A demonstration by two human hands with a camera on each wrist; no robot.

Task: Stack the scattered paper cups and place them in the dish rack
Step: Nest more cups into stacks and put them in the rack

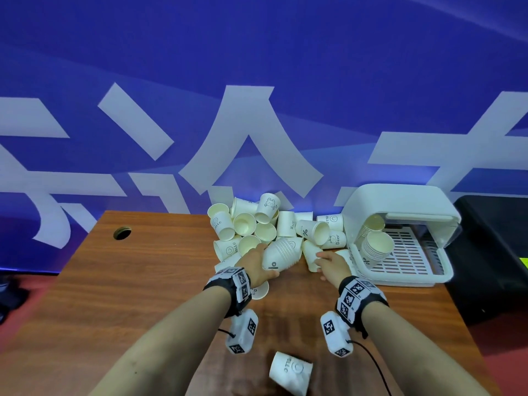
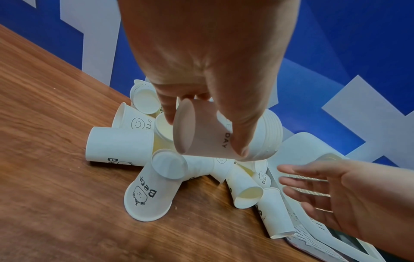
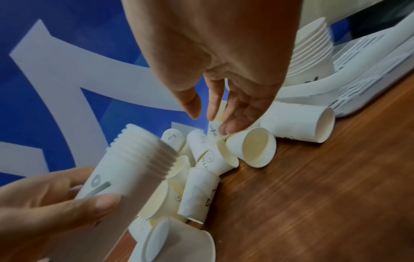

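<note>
A heap of white paper cups [image 1: 257, 224] lies at the far edge of the wooden table [image 1: 143, 281]. My left hand [image 1: 264, 262] grips a tilted stack of several nested cups [image 1: 281, 252], its base toward me, just above the heap; the left wrist view shows thumb and fingers curled round that stack [image 2: 208, 134]. My right hand [image 1: 324, 262] reaches into the heap with fingers nearly straight and thumb apart. Its fingertips [image 3: 224, 129] touch a cup marked "%" [image 3: 213, 131]. The white dish rack [image 1: 405, 270] at the right holds two stacks of cups [image 1: 377, 247].
The rack's lid [image 1: 400, 201] is raised over it. One loose cup [image 1: 290, 372] lies near the table's front edge, another [image 1: 260, 290] under my left wrist. A cable hole [image 1: 122, 232] is at the far left. A black surface [image 1: 491, 252] adjoins the rack.
</note>
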